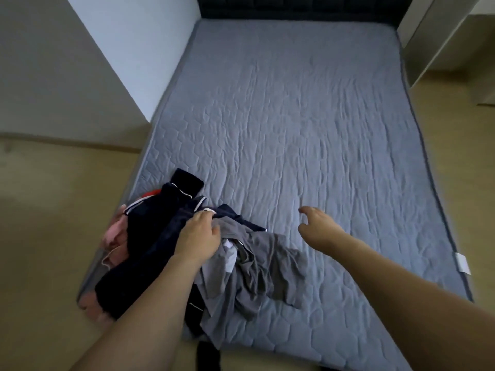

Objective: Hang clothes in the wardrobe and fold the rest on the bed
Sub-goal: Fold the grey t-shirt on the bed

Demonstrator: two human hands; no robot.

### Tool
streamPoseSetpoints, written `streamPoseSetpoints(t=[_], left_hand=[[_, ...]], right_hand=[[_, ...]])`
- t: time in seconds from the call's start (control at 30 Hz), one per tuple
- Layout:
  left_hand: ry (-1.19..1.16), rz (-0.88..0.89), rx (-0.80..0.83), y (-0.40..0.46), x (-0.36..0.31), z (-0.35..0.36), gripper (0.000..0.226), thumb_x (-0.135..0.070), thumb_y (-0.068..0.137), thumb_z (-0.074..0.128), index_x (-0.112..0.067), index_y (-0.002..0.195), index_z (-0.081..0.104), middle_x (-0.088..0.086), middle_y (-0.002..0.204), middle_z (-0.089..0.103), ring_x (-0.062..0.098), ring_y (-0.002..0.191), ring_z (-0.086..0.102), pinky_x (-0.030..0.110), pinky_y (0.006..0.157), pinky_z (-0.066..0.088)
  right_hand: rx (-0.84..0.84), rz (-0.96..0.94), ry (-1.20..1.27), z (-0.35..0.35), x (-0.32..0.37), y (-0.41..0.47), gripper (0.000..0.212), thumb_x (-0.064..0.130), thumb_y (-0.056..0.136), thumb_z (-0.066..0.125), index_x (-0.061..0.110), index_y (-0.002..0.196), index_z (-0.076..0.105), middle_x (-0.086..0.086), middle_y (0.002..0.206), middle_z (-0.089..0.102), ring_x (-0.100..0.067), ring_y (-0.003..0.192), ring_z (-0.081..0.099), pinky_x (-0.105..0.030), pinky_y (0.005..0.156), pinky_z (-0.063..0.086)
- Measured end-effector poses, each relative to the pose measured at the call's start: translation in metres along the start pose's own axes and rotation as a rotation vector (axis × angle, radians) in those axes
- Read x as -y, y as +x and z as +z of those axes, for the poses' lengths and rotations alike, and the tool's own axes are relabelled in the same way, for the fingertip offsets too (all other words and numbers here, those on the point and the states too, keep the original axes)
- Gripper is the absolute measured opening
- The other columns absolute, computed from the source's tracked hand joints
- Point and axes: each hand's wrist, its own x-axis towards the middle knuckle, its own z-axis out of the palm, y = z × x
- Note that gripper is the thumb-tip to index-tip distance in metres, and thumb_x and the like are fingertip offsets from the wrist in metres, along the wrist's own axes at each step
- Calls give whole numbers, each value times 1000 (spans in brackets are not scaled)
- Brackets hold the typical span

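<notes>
We note the left hand (197,235) pinching the navy garment (152,236) in the clothes pile (203,253) at the bed's (308,116) near-left corner; right hand (320,223) hovers beside it, fingers loosely curled, holding nothing.

Beige floor (48,210), white wall (53,62), dark padded headboard (294,6) beyond the mattress.

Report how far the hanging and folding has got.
Done: nothing visibly; no folded stack shows on the bed. In hand: the left hand grips the dark navy garment in the unsorted pile; the right hand hovers open, holding nothing. Left: the navy, grey garment and pink clothes all need sorting, hanging or folding.
</notes>
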Motion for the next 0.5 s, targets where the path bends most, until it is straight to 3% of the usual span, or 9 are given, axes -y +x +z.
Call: streamPoseSetpoints(t=[0.07, 0.17, 0.23, 0.3, 0.4, 0.5], left_hand=[[-38, -107, 24, -12, -4, 27, 40, -25, 97, 46, -11, 135, 46, 11, 139, 45, 30, 126, 43, 42, 101, 39], [-47, -223, 112, -23, 11, 72, 21, -25, 98, 42, -13, 112, 51, 12, 128, 49, 30, 110, 51, 42, 89, 46], [-66, -306, 118, -21, 35, 108, 29, -25, 98, 42, -14, 123, 50, 10, 135, 45, 29, 115, 51, 39, 92, 45], [-141, -412, 60, -9, 61, 147, 44, -24, 98, 44, -16, 141, 41, 9, 144, 37, 29, 124, 47, 38, 99, 43], [-198, -471, -65, 20, 101, 210, 50, -23, 96, 49, -17, 144, 35, 11, 148, 30, 33, 129, 42, 41, 103, 41], [-152, -444, -241, 57, 140, 266, 58, -28, 94, 54, -27, 146, 29, 9, 148, 26, 36, 127, 39, 47, 104, 38]], right_hand=[[56, -29, -45, 6, -16, 7, 56, 17, 94, 42, 13, 148, 28, -7, 154, 26, -25, 138, 31, -34, 108, 30], [113, -81, -95, 24, -27, 27, 57, 19, 94, 43, 12, 149, 27, -9, 155, 26, -27, 139, 30, -34, 110, 29], [133, -140, -139, 49, -27, 55, 57, 22, 94, 44, 12, 148, 28, -10, 153, 29, -27, 137, 33, -34, 109, 29], [159, -204, -168, 87, -27, 91, 53, 24, 93, 45, 13, 144, 35, -12, 146, 38, -28, 130, 41, -33, 102, 36], [218, -281, -184, 167, -33, 150, 47, 29, 92, 47, 12, 136, 43, -13, 136, 49, -30, 119, 50, -31, 91, 41], [274, -260, -161, 255, -47, 199, 61, 42, 89, 49, 6, 137, 37, -15, 135, 49, -31, 117, 51, -33, 88, 42]])
